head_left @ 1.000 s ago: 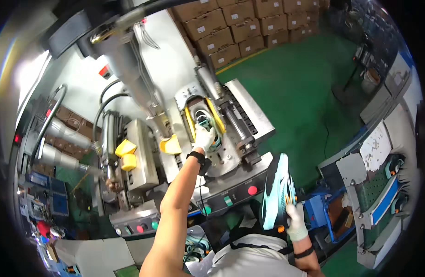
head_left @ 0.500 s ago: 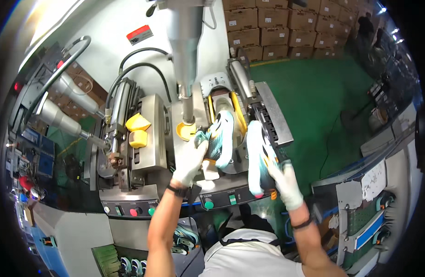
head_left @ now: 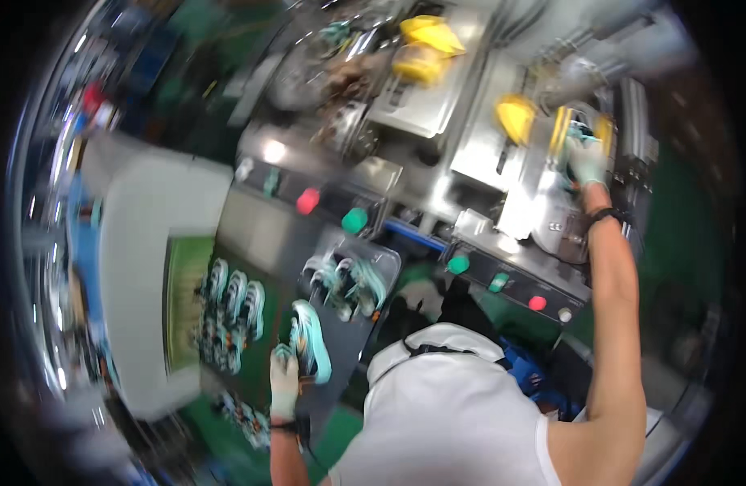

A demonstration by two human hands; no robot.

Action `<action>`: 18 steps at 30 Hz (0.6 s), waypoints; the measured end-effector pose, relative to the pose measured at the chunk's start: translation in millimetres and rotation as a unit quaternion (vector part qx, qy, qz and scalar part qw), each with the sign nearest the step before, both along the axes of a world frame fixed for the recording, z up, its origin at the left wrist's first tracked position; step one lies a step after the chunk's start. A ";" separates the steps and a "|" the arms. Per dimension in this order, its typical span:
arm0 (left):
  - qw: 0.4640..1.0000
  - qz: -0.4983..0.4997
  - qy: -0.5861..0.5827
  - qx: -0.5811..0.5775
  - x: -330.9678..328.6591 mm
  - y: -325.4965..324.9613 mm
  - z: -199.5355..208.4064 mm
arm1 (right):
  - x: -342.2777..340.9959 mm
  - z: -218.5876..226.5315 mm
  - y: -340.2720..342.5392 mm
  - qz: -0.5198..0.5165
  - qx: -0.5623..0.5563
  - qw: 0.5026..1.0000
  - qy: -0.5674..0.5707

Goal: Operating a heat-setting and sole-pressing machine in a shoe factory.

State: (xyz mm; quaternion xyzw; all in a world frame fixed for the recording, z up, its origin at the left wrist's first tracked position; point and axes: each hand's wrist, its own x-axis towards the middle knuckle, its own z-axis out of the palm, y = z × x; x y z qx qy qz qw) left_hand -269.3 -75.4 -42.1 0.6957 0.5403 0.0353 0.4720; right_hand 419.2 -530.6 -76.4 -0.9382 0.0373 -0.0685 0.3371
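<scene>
My left hand (head_left: 284, 381), in a white glove, is closed on a teal and white sneaker (head_left: 311, 344) by its upper. The sneaker's pale sole faces right, over the dark grey tray (head_left: 338, 389). Several similar sneakers (head_left: 349, 283) stand close by on that tray. Far off to the right, my gloved right hand (head_left: 588, 162) is closed on a second sneaker (head_left: 581, 134), sitting between the yellow pads (head_left: 605, 134) of the press station. Motion blur and the hand hide most of that second sneaker.
A control panel with green and red buttons (head_left: 308, 201) runs along the machine's front. Yellow blocks (head_left: 426, 49) sit on its left metal plate, another yellow pad (head_left: 515, 119) near the middle. More sneakers (head_left: 237, 296) stand in rows by a green-lined rack (head_left: 183, 300) at left.
The view has turned left. My left hand has carried one sneaker from the press station to the tray. My right hand has brought the other sneaker into the press station.
</scene>
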 end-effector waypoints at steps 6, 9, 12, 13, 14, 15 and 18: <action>0.977 0.116 -0.106 0.143 34.2 13.9 -177.3 | 74.6 -59.6 -94.8 0.095 -0.040 0.994 0.040; 0.981 0.131 -0.010 0.145 51.9 -10.0 -204.5 | 0.3 -27.4 -7.9 0.135 0.019 0.988 0.069; 0.982 0.164 0.056 0.072 75.0 -23.2 -188.8 | -179.6 27.9 119.9 0.201 -0.029 0.965 -0.168; 0.984 0.163 0.054 0.043 75.3 -24.3 -202.6 | -236.8 40.8 143.4 0.246 -0.027 0.948 -0.199; 0.989 0.134 0.046 0.048 81.5 -31.7 -212.1 | -278.5 34.3 161.2 0.306 -0.031 0.936 -0.174; 0.993 0.095 0.034 0.053 91.7 -34.9 -220.6 | -308.5 11.1 170.3 0.356 -0.039 0.922 -0.148; 0.991 -0.025 -0.117 -0.065 81.4 -13.6 -201.6 | -351.3 -63.9 179.0 0.356 -0.431 0.828 0.043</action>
